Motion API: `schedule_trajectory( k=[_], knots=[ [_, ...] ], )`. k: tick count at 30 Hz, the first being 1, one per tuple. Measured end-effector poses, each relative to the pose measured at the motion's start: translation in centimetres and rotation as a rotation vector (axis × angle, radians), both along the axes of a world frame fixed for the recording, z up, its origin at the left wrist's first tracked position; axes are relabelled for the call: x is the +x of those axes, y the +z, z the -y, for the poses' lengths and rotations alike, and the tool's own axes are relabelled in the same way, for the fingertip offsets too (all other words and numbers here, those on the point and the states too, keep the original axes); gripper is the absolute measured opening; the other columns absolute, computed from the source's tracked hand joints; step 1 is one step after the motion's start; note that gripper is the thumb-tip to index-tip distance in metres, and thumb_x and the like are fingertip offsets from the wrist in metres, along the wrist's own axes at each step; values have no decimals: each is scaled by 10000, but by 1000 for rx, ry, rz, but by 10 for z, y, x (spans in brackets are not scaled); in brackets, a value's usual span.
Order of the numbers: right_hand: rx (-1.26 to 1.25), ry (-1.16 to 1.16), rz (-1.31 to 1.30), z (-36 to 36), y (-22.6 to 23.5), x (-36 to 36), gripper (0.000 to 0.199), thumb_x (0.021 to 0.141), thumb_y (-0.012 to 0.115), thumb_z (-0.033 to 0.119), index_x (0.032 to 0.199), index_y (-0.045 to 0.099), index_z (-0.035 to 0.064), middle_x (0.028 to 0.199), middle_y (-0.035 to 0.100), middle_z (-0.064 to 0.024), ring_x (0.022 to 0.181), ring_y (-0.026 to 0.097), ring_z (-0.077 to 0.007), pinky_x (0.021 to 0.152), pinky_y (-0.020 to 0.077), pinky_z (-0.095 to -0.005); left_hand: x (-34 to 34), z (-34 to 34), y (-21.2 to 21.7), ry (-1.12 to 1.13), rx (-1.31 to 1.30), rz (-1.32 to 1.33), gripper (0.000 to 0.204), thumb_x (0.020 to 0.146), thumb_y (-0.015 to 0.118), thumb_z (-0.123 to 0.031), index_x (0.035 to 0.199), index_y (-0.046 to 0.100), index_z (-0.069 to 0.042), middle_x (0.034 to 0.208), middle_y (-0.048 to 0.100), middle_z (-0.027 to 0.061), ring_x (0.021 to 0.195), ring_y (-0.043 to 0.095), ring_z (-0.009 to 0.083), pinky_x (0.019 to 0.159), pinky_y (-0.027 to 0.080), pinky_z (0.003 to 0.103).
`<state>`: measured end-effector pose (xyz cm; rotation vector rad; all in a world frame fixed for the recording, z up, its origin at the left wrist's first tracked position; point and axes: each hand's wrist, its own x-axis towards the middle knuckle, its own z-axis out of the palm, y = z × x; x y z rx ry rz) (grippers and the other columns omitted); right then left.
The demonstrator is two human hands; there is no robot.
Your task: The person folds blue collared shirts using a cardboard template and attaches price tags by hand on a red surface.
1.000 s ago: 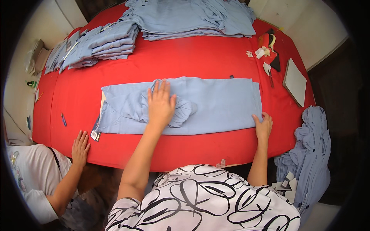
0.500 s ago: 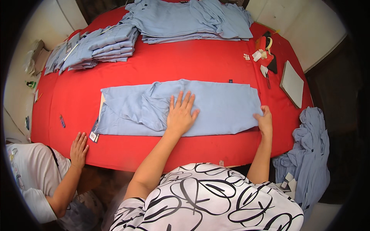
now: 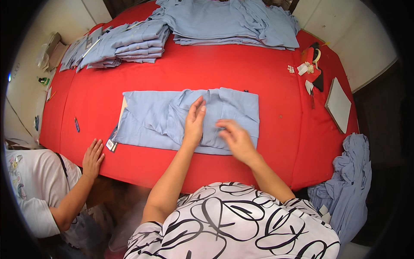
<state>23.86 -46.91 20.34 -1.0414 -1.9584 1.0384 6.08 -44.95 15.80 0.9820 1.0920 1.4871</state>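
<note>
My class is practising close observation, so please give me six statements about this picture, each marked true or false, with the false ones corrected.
1. A blue garment lies on the red cloth. True.
2. The person's left hand and right hand are both over the garment. True.
3. The right hand is to the left of the left hand. False: the right hand is to the right of it.
4. A tag shows at the garment's right end. False: the tag is at its left end.
5. A co-worker's hand rests on the red cloth. True.
6. The large blue pile lies along the near edge. False: the pile is on the far side.
</note>
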Motion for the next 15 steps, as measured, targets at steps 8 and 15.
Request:
schedule_trajectory(
  k=[8, 15],
  knots=[
    [141, -432, 137, -83, -21, 79, 241, 949, 477, 4, 1083, 677, 5, 1070, 662, -101, 887, 638, -191, 815, 515, -303, 21, 27, 46, 108, 122, -1235, 215, 824, 740, -211, 863, 621, -37, 835, 584, 106, 785, 595, 329, 691, 493, 421],
    [210, 25, 343, -144, -8, -4, 200, 877, 664, 116, 1042, 692, 7, 1001, 660, -118, 899, 633, -268, 806, 498, -364, 25, 52, 34, 31, 139, -1373, 229, 785, 763, -169, 795, 580, -31, 821, 563, 123, 793, 566, 334, 669, 473, 437]
  ],
)
